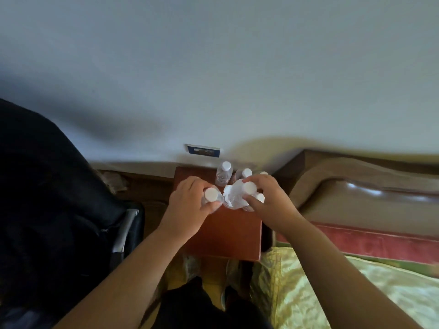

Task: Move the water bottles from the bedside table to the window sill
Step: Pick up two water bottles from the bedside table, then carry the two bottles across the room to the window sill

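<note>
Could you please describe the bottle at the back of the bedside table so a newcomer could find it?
Start at the reddish bedside table beside the bed. Near its back edge, under the wall plate, stands a clear bottle with a white cap. It alone stands apart, untouched by either hand.

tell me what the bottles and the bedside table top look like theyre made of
Bottle in the left hand: bottle looks like thin clear plastic, see-through and glinting, with a matte white cap.
Bedside table: smooth reddish-brown top, probably varnished wood or laminate; grain is too blurred to tell.
</note>
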A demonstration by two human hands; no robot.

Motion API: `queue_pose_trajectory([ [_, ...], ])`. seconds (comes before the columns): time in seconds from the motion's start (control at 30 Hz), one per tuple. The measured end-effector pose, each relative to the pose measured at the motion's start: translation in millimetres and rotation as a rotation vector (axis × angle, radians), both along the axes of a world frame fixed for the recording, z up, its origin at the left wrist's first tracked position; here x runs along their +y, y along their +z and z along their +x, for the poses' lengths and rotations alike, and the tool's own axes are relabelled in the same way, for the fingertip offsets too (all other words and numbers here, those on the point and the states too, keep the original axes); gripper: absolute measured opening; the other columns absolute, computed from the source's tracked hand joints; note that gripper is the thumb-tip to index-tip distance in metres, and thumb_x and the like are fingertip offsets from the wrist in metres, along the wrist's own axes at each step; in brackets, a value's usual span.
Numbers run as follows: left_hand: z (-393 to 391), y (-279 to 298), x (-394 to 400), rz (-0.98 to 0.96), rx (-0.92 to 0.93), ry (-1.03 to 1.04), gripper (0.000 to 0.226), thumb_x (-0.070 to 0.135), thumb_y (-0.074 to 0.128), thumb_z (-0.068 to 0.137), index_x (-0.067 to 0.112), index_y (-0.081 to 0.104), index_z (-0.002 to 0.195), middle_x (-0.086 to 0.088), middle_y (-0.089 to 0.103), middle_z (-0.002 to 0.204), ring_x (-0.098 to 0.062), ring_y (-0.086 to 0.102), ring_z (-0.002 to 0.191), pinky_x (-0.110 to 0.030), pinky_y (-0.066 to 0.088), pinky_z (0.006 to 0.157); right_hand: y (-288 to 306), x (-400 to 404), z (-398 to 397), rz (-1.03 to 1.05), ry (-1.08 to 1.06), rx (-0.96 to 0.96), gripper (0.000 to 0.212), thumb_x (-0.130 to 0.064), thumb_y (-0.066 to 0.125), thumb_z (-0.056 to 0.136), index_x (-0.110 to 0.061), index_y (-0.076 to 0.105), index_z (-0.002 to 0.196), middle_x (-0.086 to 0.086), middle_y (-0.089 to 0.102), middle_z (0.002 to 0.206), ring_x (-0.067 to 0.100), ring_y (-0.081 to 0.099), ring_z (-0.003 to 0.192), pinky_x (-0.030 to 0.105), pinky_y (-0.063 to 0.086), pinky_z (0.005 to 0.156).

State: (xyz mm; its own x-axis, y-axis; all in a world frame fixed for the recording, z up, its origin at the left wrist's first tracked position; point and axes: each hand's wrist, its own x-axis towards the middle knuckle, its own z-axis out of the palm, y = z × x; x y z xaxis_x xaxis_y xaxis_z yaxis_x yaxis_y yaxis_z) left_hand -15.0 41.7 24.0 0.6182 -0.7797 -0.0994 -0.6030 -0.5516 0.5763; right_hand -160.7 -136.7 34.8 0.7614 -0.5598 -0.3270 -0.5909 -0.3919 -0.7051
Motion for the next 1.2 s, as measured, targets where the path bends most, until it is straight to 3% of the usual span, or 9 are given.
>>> queue_pose_trajectory([
  [0.17,-16.7,88.3,4.1,-0.251,0.065,0.002,0.035,0.035,0.067,0.094,0.031,0.052,0.125,0.023,0.045,0.120,-0.004,0.052,0.115,-0.034,0.049,0.099,98.9,1.8,-15.6,-0.009,0.047,-0.223,0.034,-0.029,0.066,0.094,-0.036,0.057,0.127,-0.018,0.054,0.125,0.006,0.055,0.117,0.042,0.052,0.100],
  [0.3,-29.2,150.9,6.4,-0.432,0.117,0.015,0.031,0.033,0.060,0.099,0.030,0.054,0.130,0.019,0.059,0.126,0.003,0.054,0.121,-0.031,0.049,0.100,177.9,7.4,-25.5,-0.045,0.017,-0.414,0.038,-0.028,0.065,0.097,-0.051,0.054,0.125,-0.026,0.060,0.126,0.001,0.057,0.120,0.040,0.051,0.101],
  [0.5,-56.1,231.9,2.6,-0.671,0.108,0.053,0.033,0.036,0.048,0.103,0.038,0.046,0.136,0.014,0.060,0.133,-0.008,0.057,0.127,-0.042,0.050,0.105,256.6,21.8,-38.9,0.016,-0.067,-0.706,0.040,-0.025,0.066,0.096,-0.039,0.055,0.132,-0.021,0.065,0.123,0.004,0.059,0.122,0.045,0.051,0.104],
  [0.7,-79.4,277.0,-0.1,-0.783,-0.023,0.028,0.028,0.037,0.039,0.107,0.046,0.042,0.134,0.008,0.058,0.132,-0.013,0.059,0.123,-0.042,0.053,0.100,287.9,44.1,-48.0,0.021,-0.049,-0.854,0.040,-0.037,0.064,0.094,-0.036,0.055,0.133,-0.013,0.067,0.124,0.012,0.062,0.121,0.047,0.050,0.105],
  [0.8,-86.2,293.4,2.5,-0.859,-0.034,0.040,0.027,0.039,0.039,0.106,0.044,0.043,0.132,0.006,0.059,0.129,-0.015,0.063,0.117,-0.045,0.056,0.094,298.8,53.3,-52.1,0.065,-0.069,-0.899,0.042,-0.040,0.064,0.092,-0.030,0.058,0.133,-0.013,0.069,0.123,0.007,0.063,0.119,0.042,0.050,0.105],
  [0.93,-96.2,309.4,3.5,-0.896,-0.049,0.043,0.027,0.041,0.039,0.106,0.043,0.044,0.132,0.006,0.059,0.128,-0.018,0.062,0.118,-0.046,0.056,0.093,305.8,59.0,-57.9,0.008,-0.077,-0.888,0.036,-0.051,0.057,0.097,-0.033,0.065,0.127,-0.010,0.071,0.120,0.011,0.065,0.116,0.049,0.051,0.101],
  [1.07,-100.3,315.5,5.4,-0.900,-0.062,0.046,0.027,0.042,0.039,0.105,0.045,0.044,0.131,0.006,0.059,0.128,-0.020,0.062,0.119,-0.047,0.056,0.093,310.5,64.4,-63.5,0.053,-0.025,-0.861,0.045,-0.057,0.050,0.098,-0.036,0.060,0.136,-0.012,0.066,0.132,0.010,0.058,0.128,0.050,0.046,0.108],
  [1.2,-103.2,321.1,9.4,-0.908,-0.039,0.049,0.027,0.043,0.039,0.105,0.042,0.045,0.132,0.005,0.060,0.126,-0.021,0.064,0.116,-0.047,0.057,0.091,317.4,69.5,-68.8,0.095,0.067,-0.829,0.046,-0.053,0.046,0.099,-0.042,0.048,0.144,-0.019,0.056,0.142,0.000,0.047,0.136,0.041,0.039,0.115],
])
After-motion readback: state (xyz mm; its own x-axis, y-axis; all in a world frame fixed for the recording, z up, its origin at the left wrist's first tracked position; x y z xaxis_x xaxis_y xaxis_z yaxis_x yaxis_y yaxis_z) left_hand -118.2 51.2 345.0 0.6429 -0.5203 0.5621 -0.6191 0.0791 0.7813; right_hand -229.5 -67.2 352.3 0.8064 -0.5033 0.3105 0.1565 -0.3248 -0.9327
